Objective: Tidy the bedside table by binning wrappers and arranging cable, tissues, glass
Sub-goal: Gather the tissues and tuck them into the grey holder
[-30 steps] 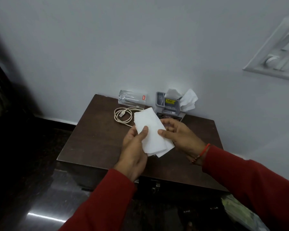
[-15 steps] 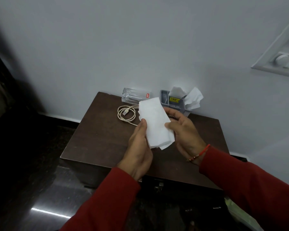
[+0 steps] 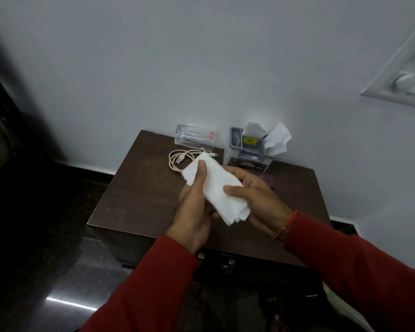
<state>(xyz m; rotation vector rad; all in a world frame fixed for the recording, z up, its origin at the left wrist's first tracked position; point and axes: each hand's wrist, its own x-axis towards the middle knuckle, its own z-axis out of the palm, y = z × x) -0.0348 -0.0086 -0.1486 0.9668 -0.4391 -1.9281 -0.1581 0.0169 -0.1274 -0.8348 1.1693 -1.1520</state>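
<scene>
Over the middle of the dark wooden bedside table (image 3: 134, 202), both hands hold a folded stack of white tissues (image 3: 217, 188). My left hand (image 3: 193, 212) grips it from the left, thumb pressed on top. My right hand (image 3: 256, 197) holds its right side, thumb on the upper face. A coiled beige USB cable (image 3: 177, 159) lies at the back of the table, partly hidden by the tissues. Behind it a clear glass (image 3: 194, 137) with a red sticker lies on its side against the wall.
A grey plastic organiser (image 3: 247, 149) with a yellow label stands at the back, white crumpled paper (image 3: 277, 140) sticking out of it. The white wall runs right behind the table. A switch plate (image 3: 407, 77) sits on the wall at upper right. Dark glossy floor lies to the left.
The tissue stack has turned from nearly upright to a flatter diagonal. My left thumb has slid up onto its top, and my right hand has shifted toward its lower right.
</scene>
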